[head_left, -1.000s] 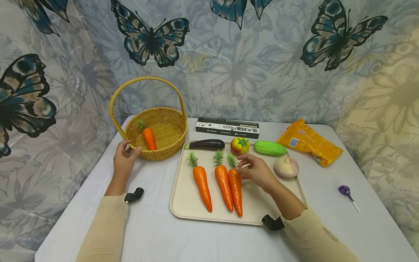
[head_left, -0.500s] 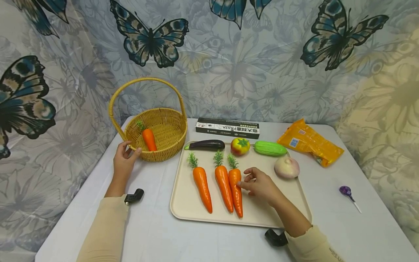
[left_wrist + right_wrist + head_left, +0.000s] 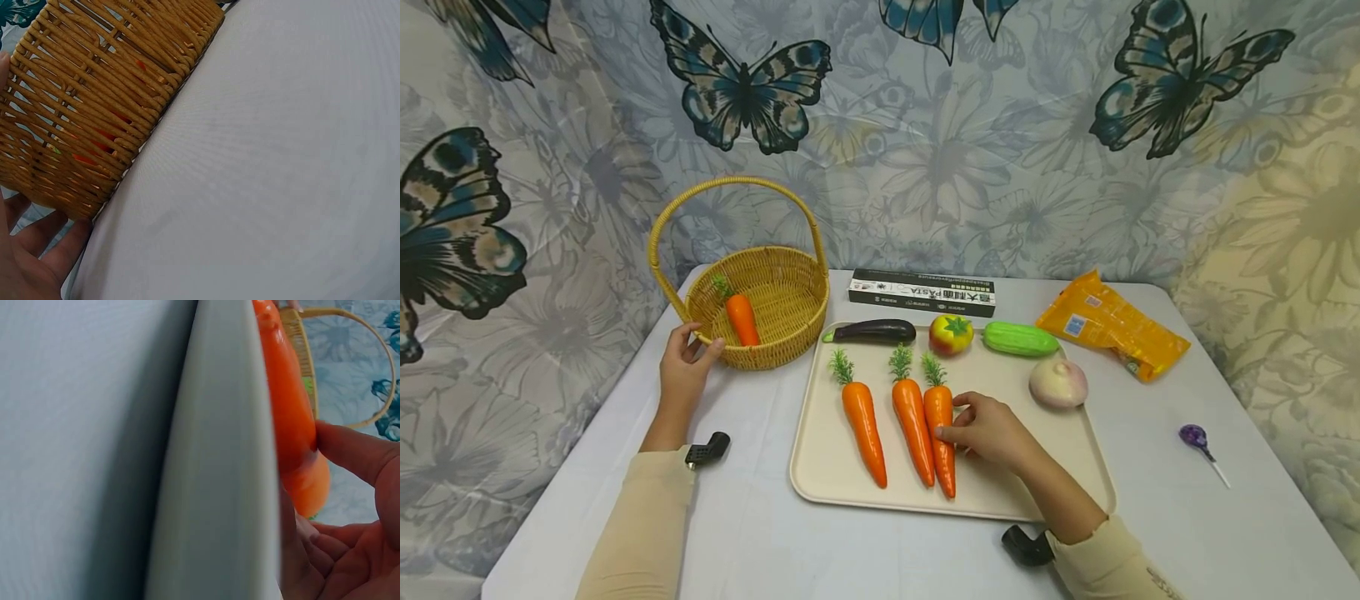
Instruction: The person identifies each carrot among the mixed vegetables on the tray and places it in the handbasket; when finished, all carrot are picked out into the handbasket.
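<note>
My left hand holds the near left side of a yellow wicker basket, its thumb at the rim. One carrot leans inside, showing through the weave in the left wrist view. On a cream tray lie a left carrot, a middle carrot and a right carrot. With thumb on top and fingers along its right side, my right hand grips the right carrot. In the right wrist view the thumb touches the orange carrot; the tray edge hides part of the fingers.
Along the tray's back lie an eggplant, a red-yellow fruit and a green cucumber; a pale onion-like bulb sits right. Behind is a pasta box. An orange packet and purple lollipop lie rightward.
My right hand has come down from the leafy top of the right carrot to its middle, and the thumb now lies on it. The left hand and basket stay put.
</note>
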`<state>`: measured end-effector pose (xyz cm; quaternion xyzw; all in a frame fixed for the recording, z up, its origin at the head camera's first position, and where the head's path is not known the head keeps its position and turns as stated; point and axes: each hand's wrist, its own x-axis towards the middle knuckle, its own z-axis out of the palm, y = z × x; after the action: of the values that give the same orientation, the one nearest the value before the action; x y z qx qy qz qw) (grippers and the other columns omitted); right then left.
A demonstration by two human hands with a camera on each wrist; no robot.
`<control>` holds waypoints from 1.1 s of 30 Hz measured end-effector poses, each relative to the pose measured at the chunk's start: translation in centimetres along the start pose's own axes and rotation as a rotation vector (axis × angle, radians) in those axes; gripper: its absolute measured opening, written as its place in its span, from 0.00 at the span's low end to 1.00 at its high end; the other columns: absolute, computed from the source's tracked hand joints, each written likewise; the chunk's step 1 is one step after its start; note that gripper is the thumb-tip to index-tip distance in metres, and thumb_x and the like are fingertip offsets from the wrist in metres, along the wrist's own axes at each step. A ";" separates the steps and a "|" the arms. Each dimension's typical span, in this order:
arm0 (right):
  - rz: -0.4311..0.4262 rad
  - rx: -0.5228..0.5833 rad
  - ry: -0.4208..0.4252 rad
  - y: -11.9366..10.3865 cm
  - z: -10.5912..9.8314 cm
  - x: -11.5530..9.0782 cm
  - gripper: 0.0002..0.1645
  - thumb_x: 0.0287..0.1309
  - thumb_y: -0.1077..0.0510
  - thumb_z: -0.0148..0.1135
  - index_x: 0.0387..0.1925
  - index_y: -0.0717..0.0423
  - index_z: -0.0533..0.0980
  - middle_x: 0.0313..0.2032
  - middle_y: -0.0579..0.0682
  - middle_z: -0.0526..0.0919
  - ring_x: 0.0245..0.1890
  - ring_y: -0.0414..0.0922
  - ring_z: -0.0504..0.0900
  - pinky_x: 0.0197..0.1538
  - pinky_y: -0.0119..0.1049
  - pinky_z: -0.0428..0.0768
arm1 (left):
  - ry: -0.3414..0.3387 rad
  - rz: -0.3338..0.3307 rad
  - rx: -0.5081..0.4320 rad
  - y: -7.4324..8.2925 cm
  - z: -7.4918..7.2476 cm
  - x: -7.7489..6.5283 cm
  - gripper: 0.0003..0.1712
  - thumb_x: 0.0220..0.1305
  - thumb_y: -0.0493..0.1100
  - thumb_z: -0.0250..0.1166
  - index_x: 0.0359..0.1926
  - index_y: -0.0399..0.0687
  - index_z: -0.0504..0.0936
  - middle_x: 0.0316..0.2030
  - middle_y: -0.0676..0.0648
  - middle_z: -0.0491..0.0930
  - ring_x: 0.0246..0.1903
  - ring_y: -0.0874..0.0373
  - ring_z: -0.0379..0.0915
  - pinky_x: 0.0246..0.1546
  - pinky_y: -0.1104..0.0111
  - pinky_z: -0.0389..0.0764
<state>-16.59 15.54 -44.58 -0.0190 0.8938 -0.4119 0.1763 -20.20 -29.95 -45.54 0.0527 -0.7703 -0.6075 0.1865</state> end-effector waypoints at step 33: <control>-0.095 0.573 -0.226 0.4 -1.3 0.4 0.38 0.63 0.67 0.59 0.70 0.67 0.55 0.54 0.67 0.69 0.41 0.52 0.81 0.42 0.51 0.83 | 0.008 -0.021 -0.035 -1.3 0.0 0.6 0.33 0.63 0.44 0.68 0.64 0.38 0.65 0.74 0.44 0.50 0.68 0.43 0.57 0.61 0.57 0.69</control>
<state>-17.30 16.72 -44.21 -0.0563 0.7141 -0.6502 0.2534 -20.98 -30.46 -46.66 0.0600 -0.7582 -0.6227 0.1839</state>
